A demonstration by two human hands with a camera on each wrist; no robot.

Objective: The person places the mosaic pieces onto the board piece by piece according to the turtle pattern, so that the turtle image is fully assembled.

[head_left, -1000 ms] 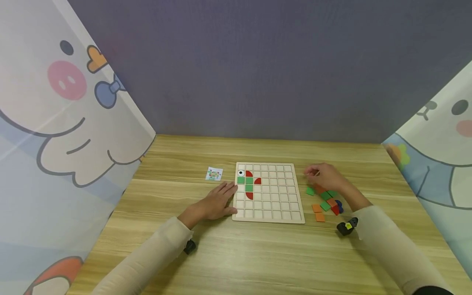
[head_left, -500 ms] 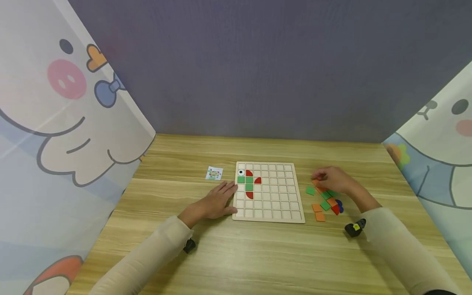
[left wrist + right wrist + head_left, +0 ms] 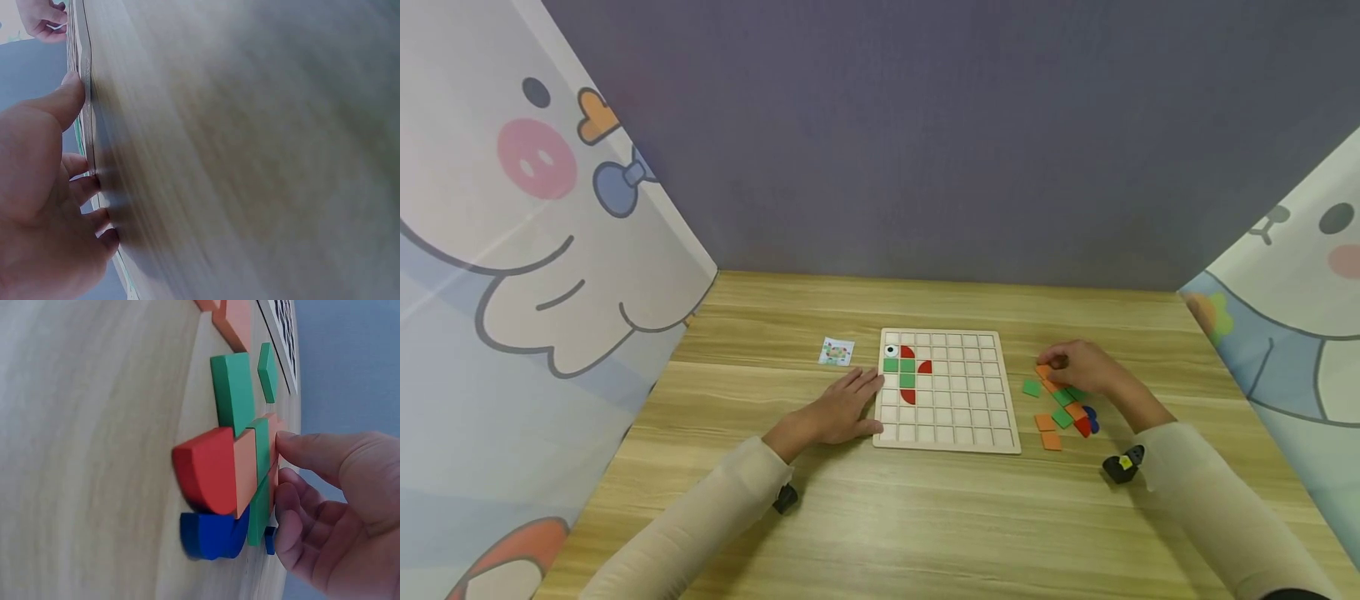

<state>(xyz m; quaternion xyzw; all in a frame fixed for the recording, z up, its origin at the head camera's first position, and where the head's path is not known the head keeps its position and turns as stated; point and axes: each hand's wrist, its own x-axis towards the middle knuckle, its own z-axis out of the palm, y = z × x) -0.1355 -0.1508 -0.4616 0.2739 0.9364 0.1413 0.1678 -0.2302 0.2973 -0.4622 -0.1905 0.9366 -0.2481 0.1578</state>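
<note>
My left hand [image 3: 838, 412] lies with its fingers spread at the left edge of a wooden grid board [image 3: 967, 393]. In the left wrist view, its thumb and fingertips touch the board's edge. The board carries a round eye piece [image 3: 891, 351], several green squares [image 3: 907, 380] and red quarter-round pieces [image 3: 907, 396] on its left side. My right hand [image 3: 1078, 367], fingers curled, pinches an orange square tile [image 3: 1042, 371] at the far end of the loose pile. In the right wrist view, the thumb meets that tile, while the fingers partly hide its other side.
Green tiles [image 3: 1062, 418], orange tiles [image 3: 1051, 441], a red quarter-round piece [image 3: 1082, 427] and blue rounded pieces [image 3: 1092, 419] lie right of the board. A small printed card [image 3: 837, 352] lies at its upper left. A dark wall [image 3: 947, 150] stands behind the wooden table [image 3: 880, 533].
My right hand has moved right and slightly nearer, from beside the board to the orange tile in the pile. My left hand has stayed in place, and the pieces on the board look unchanged.
</note>
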